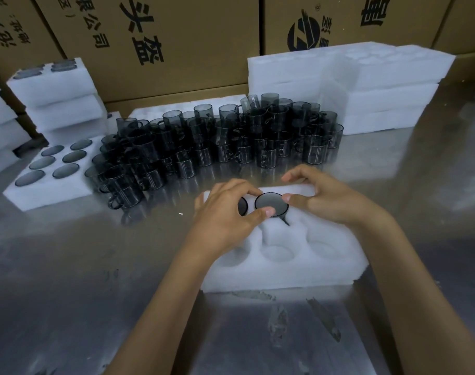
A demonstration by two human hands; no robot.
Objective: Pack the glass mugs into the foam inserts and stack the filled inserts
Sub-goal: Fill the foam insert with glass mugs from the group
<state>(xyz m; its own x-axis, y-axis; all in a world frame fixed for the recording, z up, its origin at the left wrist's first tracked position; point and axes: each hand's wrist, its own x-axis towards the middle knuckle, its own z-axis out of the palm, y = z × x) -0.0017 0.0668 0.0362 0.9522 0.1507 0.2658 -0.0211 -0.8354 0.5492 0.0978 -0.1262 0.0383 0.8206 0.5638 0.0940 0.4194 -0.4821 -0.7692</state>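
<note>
A white foam insert [312,269] lies on the steel table in front of me, with three bare round pockets along its near row. A dark glass mug [271,203] sits upside down in the far middle pocket, base up, handle toward me. My left hand [225,217] curls over a second mug [243,205] in the far left pocket, and its thumb touches the middle mug's rim. My right hand [322,196] pinches the middle mug's right edge with thumb and fingers. A heap of loose smoked-glass mugs [217,142] stands behind the insert.
A filled foam insert [49,185] with several mugs lies at the left, and more filled inserts [57,90] are stacked behind it. Bare foam inserts [379,85] are piled at the back right. Cardboard boxes [176,36] form a wall at the back.
</note>
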